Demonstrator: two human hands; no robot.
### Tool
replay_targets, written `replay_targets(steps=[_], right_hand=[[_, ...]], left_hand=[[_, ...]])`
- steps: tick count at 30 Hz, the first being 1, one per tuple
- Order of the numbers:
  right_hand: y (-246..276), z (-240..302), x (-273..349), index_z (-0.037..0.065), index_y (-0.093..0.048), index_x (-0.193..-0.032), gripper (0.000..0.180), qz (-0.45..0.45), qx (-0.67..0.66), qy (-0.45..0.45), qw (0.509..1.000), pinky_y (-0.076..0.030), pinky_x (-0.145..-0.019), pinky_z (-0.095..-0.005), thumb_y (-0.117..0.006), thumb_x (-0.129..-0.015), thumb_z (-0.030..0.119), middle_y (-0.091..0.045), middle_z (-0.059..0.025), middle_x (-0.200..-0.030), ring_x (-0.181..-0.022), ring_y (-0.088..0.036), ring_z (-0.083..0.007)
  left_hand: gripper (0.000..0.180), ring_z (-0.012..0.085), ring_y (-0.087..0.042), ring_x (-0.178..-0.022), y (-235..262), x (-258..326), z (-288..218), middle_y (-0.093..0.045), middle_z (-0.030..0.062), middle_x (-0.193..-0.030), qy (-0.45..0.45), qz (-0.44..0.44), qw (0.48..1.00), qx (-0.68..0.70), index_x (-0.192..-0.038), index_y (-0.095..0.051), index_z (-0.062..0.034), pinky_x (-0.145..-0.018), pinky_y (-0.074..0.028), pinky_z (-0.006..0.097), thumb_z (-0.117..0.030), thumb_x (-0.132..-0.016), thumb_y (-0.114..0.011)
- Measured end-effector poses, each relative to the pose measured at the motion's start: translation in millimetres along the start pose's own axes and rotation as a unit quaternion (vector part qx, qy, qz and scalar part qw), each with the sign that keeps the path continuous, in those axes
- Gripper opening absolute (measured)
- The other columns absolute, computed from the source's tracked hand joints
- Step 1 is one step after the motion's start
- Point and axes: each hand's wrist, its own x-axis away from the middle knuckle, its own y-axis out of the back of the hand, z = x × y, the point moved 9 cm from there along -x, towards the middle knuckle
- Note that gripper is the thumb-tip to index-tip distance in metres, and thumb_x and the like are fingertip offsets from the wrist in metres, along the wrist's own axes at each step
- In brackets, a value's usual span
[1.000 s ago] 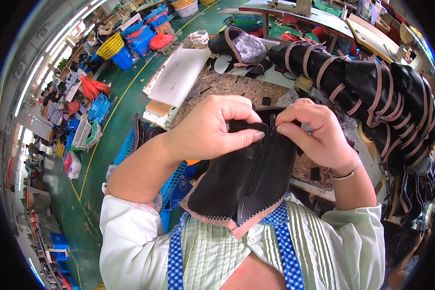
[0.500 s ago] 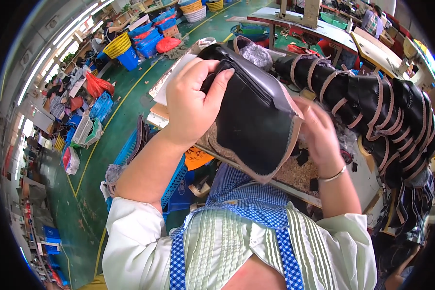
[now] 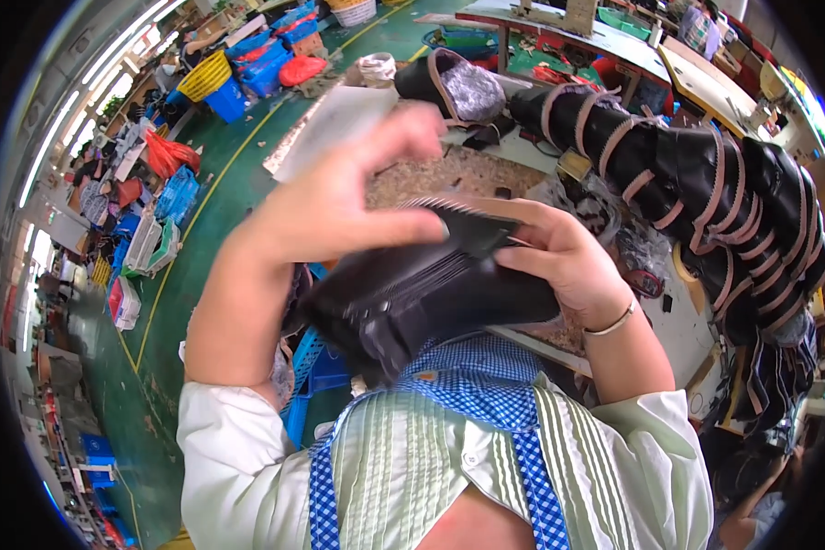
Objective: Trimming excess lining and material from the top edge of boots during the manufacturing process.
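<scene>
A black leather boot upper (image 3: 467,298) with a zigzag-cut edge and stacked folds hangs in front of my apron. My right hand (image 3: 573,266), wearing a bracelet, pinches its upper right edge between thumb and fingers. Over its left part is my left hand (image 3: 325,206), open, with thumb and fingers apart and blurred by motion. The left thumb lies close to the upper's top edge; whether it touches I cannot tell. The lower left end of the piece is smeared by movement.
Behind lies a worn work board (image 3: 472,174) on the bench. Another boot upper with grey lining (image 3: 467,87) stands at its far side. A long row of black uppers (image 3: 697,197) curves along the right. A blue basket (image 3: 304,367) sits below my left arm.
The boot upper has swung down and to the left, its folds now facing me lower. My left hand has let go and spread its fingers; my right hand has closed on the edge.
</scene>
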Motion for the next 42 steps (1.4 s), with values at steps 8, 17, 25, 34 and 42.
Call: replay_targets(steps=[8, 17, 25, 34, 42], right_hand=[[126.3, -13.7, 96.4, 0.0, -0.058, -0.111, 0.029, -0.325, 0.489, 0.093, 0.804, -0.053, -0.078, -0.0283, -0.065, -0.084, 0.002, -0.068, -0.0126, -0.102, -0.089, -0.067, -0.0217], [180.7, -43.0, 153.6, -0.005, -0.052, -0.121, 0.042, -0.251, 0.812, -0.034, 0.526, -0.039, -0.101, -0.0407, -0.044, -0.08, -0.006, -0.052, -0.0215, -0.125, -0.115, -0.049, -0.0374], [155.3, 1.9, 164.6, -0.001, -0.055, -0.101, 0.044, -0.316, 0.71, 0.042, 0.628, -0.048, -0.079, -0.0388, -0.069, -0.06, -0.008, -0.057, -0.0152, -0.099, -0.093, -0.056, -0.0355], [15.4, 54.1, 105.8, -0.001, -0.056, -0.091, 0.061, -0.122, 0.703, 0.227, 0.663, -0.044, -0.056, -0.0345, -0.087, -0.049, 0.03, -0.051, -0.0136, -0.084, -0.067, -0.053, -0.0315], [22.3, 38.2, 72.5, 0.0, -0.058, -0.09, 0.057, -0.043, 0.725, 0.15, 0.671, -0.046, -0.061, -0.0366, -0.086, -0.051, 0.031, -0.052, -0.0115, -0.085, -0.073, -0.056, -0.0323]], left_hand=[[0.034, 0.0025, -0.055, -0.084, -89.1, 55.7, 80.6, -0.059, -0.0027, -0.091, 0.201, -0.088, 0.894, 0.391, -0.108, -0.05, -0.0067, -0.076, -0.046, 0.02, 0.001, -0.082, -0.07], [0.031, 0.0032, -0.044, -0.064, -86.3, 45.7, 70.0, -0.051, -0.0048, -0.071, 0.221, -0.027, 0.858, 0.464, -0.075, -0.056, -0.0074, -0.062, -0.037, 0.019, -0.028, -0.098, -0.053], [0.029, -0.0007, -0.042, -0.068, -86.0, 45.4, 62.7, -0.053, -0.0067, -0.083, 0.273, 0.078, 0.871, 0.4, -0.097, -0.057, -0.006, -0.061, -0.036, 0.015, -0.012, -0.077, -0.077], [0.051, 0.005, -0.061, -0.088, -85.1, 43.3, 52.9, -0.066, 0.0038, -0.11, 0.291, 0.065, 0.821, 0.487, -0.12, -0.059, -0.002, -0.07, -0.047, 0.016, 0.01, -0.072, -0.072], [0.038, 0.0005, -0.056, -0.075, -83.1, 37.1, 42.2, -0.057, 0.0036, -0.115, 0.255, 0.06, 0.854, 0.45, -0.109, -0.063, -0.0031, -0.057, -0.043, 0.014, 0.009, -0.074, -0.071]])
